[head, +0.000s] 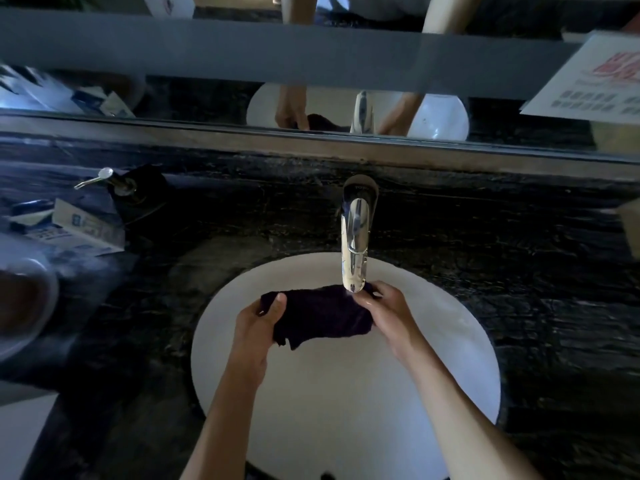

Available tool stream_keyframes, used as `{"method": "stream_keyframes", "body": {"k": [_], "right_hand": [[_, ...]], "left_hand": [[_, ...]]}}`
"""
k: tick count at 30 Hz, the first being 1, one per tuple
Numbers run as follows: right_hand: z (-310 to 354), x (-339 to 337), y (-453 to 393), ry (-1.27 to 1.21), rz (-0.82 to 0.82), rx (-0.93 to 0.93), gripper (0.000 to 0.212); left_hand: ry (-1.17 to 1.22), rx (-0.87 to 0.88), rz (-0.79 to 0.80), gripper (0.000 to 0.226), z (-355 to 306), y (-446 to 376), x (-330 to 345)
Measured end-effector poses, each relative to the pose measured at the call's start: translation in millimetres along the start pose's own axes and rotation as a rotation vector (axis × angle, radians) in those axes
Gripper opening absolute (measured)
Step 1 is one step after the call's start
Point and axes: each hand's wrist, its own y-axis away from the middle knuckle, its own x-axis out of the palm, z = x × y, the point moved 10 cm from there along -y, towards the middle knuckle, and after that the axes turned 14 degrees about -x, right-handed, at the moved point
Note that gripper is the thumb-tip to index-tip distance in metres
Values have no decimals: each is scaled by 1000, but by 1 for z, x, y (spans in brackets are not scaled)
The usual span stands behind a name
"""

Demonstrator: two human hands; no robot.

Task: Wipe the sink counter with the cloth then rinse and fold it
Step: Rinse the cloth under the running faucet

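Both hands had a grip on the dark cloth (317,315) over the white sink (346,410), left hand (258,323) pinching one end, right hand (384,306) the other. The chrome faucet (355,237) spout hung right over it, hiding the cloth's top edge. A soap pump (133,190) and a small box (81,228) sat off left on the black marble desk (519,254).

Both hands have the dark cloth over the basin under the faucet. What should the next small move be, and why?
Probably rub the cloth between both hands under the spout. The left hand and right hand already grip its ends below the faucet, over the white basin; whether water runs is unclear.
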Motion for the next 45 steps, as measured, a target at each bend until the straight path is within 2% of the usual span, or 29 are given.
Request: {"method": "stream_keyframes", "body": {"k": [4, 7, 11, 15, 18, 21, 24, 32, 36, 38, 41, 45], "right_hand": [[-6, 8, 3, -184, 74, 84, 21], [-6, 5, 2, -260, 30, 112, 26], [-1, 8, 4, -250, 72, 96, 27], [-1, -6, 1, -125, -50, 70, 19], [6, -13, 2, -261, -161, 58, 19], [16, -13, 7, -358, -176, 49, 10], [21, -20, 13, -366, -191, 46, 19], [35, -56, 32, -332, -307, 18, 26], [34, -60, 40, -373, -302, 17, 12], [31, -65, 42, -415, -343, 23, 14], [23, -69, 42, -387, -396, 20, 25], [20, -61, 36, -344, -409, -19, 24]], "left_hand": [[141, -121, -4, 28, 11, -2, -2], [184, -181, 74, 30, 13, -2, 7], [141, -177, 215, 29, 12, 1, 21], [129, -120, 170, 25, 11, -4, 17], [189, -134, 206, 27, 16, -8, 32], [283, -161, 261, 31, 19, -12, 53], [333, -179, 304, 31, 20, -13, 74], [245, -230, 386, 30, 25, -5, 118], [213, -261, 414, 33, 27, 1, 129], [224, -274, 431, 32, 29, 1, 131], [220, -249, 441, 30, 27, 2, 131], [187, -176, 420, 29, 17, 4, 120]]}}
